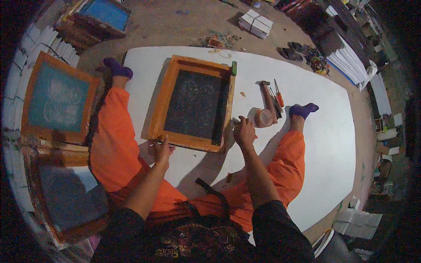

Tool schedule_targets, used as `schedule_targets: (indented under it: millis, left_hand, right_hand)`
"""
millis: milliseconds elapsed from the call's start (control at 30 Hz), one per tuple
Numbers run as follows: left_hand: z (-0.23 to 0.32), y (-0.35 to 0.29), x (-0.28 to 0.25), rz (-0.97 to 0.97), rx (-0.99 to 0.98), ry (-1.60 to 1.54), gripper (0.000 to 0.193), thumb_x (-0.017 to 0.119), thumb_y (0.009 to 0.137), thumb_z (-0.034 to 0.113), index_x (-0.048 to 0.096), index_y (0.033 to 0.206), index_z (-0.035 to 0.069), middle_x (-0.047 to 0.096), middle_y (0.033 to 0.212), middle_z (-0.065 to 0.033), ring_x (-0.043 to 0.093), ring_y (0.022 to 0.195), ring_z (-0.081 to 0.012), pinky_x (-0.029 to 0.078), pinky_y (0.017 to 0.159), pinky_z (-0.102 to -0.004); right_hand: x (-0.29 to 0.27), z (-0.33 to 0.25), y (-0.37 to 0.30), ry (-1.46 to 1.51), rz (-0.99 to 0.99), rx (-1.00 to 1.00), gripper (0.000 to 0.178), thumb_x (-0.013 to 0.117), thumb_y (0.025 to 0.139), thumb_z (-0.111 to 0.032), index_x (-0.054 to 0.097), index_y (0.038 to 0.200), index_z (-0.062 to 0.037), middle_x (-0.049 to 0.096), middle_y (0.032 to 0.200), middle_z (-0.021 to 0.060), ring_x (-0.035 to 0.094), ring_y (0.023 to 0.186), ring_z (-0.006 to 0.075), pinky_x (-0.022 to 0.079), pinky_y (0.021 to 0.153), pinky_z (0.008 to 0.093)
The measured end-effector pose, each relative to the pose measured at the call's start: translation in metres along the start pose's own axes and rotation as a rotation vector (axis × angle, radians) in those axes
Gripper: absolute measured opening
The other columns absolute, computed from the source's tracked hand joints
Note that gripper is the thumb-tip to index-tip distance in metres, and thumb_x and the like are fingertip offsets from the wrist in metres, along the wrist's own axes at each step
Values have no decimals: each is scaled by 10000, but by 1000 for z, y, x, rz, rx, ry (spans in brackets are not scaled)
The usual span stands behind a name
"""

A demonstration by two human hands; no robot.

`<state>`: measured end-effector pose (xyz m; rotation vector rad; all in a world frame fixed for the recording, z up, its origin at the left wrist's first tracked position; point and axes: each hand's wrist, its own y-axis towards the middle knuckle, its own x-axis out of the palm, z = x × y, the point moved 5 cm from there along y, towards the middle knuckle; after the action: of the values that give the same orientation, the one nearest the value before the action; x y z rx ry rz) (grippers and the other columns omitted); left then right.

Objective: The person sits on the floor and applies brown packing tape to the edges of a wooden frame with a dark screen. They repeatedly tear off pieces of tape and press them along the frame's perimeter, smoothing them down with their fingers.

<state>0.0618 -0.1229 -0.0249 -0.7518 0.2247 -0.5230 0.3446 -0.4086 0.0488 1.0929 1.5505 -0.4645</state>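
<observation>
A wooden screen frame (161, 107) with dark mesh stretched across it lies on a white board between my legs. My left hand (162, 151) is closed on its near left corner, thumb on top and fingers underneath. Just off the frame's right side is my right hand (244, 131), its fingers pinched together around something small and dark that I cannot make out. Right beside that hand lies a roll of tape (263, 117). A hammer (266, 97) and an orange-handled screwdriver (279, 98) rest beyond the tape. At the frame's far right corner sits a small green piece (234, 68).
The white board (322, 144) reaches past both my feet. More framed screens (59, 98) lean at the left beside stacks of paper (57, 46). A tied white bundle (255, 23) sits on the floor beyond, and paper stacks (348, 61) line the right.
</observation>
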Motion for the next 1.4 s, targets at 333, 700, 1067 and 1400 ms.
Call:
schedule_targets:
  millis: [333,700,1067,1400]
  left_hand:
    - [3,37,14,426,391,801,1046,796,810,597,335,1473,-68,661,1176,-215,660,1082,-378,494,974,-491]
    - [46,173,-74,629,782,871,965,815,786,283,297,1558,24,552,1424,-218,562,1271,-378,465,1062,-462]
    - [163,148,-43,21,520,888,841,767,854,382,390,1536,65,558,1432,-241,589,1268,-395,466,1060,-471]
    - [140,2,-8,67,832,1001,297,572,1027,238,646,1148,-23,703,1085,-242,695,961,-417,559,827,-476]
  right_hand:
    - [-13,55,-58,-382,-309,459,413,696,917,-289,584,1222,-34,620,1150,202,625,1096,394,549,863,510]
    - [13,-61,57,144,-180,13,621,722,911,-326,493,1441,-97,549,1334,239,539,1240,431,479,1010,513]
    - [17,2,42,-146,-314,21,985,655,858,-682,269,1617,-186,429,1502,293,499,1326,479,407,1072,591]
    - [23,8,13,-252,-205,117,856,594,925,-648,302,1614,-232,458,1496,304,529,1302,483,419,1059,565]
